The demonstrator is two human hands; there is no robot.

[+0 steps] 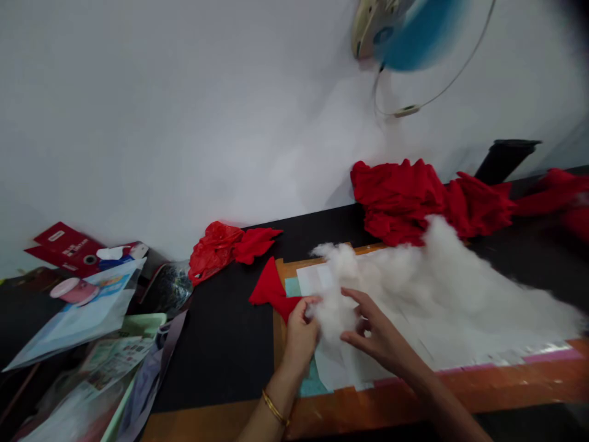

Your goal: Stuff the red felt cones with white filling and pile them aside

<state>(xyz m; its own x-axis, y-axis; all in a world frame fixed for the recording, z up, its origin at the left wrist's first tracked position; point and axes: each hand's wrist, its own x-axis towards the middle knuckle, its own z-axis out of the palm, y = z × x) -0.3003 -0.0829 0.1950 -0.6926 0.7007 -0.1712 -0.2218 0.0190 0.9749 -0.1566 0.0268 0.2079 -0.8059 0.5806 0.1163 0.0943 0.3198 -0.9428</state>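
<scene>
My left hand is closed on a tuft of white stuffing, its thumb and fingers pinched together at the tuft's left side. Just beyond those fingers lies a red fabric piece with a flared end; its near end runs behind the hand, and whether the hand touches it is unclear. My right hand is at the right of the tuft, with thumb and fingers apart and nothing gripped between them. A large heap of white stuffing spreads over the white sheets to the right.
Red fabric is piled along the wall, near a black container. A red plastic bag lies at the back left. Farther left are a red box, a pink jar and a green tray. A blurred blue fan hangs above.
</scene>
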